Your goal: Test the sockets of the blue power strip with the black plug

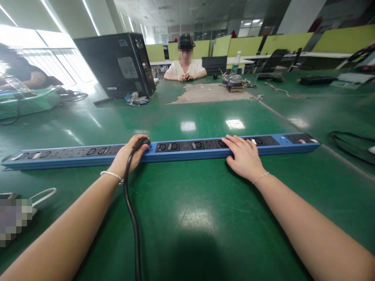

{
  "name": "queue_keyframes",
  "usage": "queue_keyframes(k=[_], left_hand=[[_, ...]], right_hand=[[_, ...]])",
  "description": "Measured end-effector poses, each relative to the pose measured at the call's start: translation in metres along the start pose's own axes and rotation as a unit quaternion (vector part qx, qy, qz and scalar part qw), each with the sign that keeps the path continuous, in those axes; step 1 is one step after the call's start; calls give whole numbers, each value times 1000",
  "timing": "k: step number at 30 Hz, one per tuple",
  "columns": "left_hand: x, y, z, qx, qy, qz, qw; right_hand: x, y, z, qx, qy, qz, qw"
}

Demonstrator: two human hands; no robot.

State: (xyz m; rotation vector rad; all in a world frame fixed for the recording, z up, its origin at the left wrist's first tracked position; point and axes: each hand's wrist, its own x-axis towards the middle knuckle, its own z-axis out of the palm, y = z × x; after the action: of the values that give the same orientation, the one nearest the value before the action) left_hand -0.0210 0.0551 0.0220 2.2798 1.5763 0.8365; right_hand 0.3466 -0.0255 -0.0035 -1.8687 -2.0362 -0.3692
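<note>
A long blue power strip [187, 158] with a row of black sockets lies across the green table. My left hand [128, 156] is closed around a black plug [141, 143] at the strip, left of its middle. Whether the plug sits in a socket is hidden by my fingers. Its thick black cord [133, 218] runs down toward me. My right hand [244, 156] rests on the strip right of the middle, fingers stretched over the sockets and thumb at the near side.
A black computer case [117, 66] stands at the back left beside gloves [136, 99]. Across the table [187, 195] sits a person [185, 66]; another is at far left near a green basket [29, 103]. Black cable [351, 144] lies right, a bottle [236, 64] behind.
</note>
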Motion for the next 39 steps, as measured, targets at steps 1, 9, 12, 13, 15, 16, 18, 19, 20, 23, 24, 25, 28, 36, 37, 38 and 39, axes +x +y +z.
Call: queue_keyframes(k=[1, 9, 12, 13, 15, 16, 18, 19, 20, 23, 24, 25, 28, 36, 37, 38, 39], left_hand=[[0, -1, -1, 1, 1, -1, 1000], [-4, 6, -2, 89, -20, -12, 996], [-5, 9, -3, 119, -26, -13, 992], [-5, 9, -3, 130, -26, -13, 991], [-6, 10, -3, 151, -27, -10, 988], [-6, 12, -4, 163, -27, -8, 986], [-7, 16, -4, 188, -28, -4, 982], [-8, 18, -4, 198, -29, 1, 980], [-9, 21, -5, 206, -31, 9, 978], [-11, 29, -4, 215, -32, 30, 976], [-11, 30, -4, 215, -32, 32, 976], [-12, 30, -4, 213, -31, 33, 976], [-12, 26, -3, 200, -28, 37, 979], [-5, 14, -7, 216, -67, 13, 974], [-5, 14, -7, 216, -69, 11, 974], [-5, 15, -7, 212, -68, 13, 975], [-6, 16, -7, 207, -64, 19, 976]], right_hand=[[0, 0, 0, 0, 1, 1, 1000], [0, 1, 2, 1, 8, -2, 1000], [0, 1, 2, 1, 10, 0, 1000], [0, 1, 2, 2, 10, 0, 1000], [0, 1, 2, 1, 10, -2, 1000], [0, 1, 1, -1, 9, -2, 1000], [0, 1, 1, -5, 7, -2, 1000], [0, 0, 1, -7, 6, -2, 1000], [0, 0, 1, -7, 6, -1, 1000], [0, -1, 0, -6, 5, 0, 1000], [0, -1, 0, -5, 4, 0, 1000], [0, -1, 0, -4, 4, -1, 1000], [0, 0, 0, -3, 3, -2, 1000], [0, 0, 1, -1, 10, -4, 1000], [0, 0, 1, 0, 10, -3, 1000], [0, 0, 1, -1, 9, -1, 1000], [0, 0, 0, -3, 7, 1, 1000]])
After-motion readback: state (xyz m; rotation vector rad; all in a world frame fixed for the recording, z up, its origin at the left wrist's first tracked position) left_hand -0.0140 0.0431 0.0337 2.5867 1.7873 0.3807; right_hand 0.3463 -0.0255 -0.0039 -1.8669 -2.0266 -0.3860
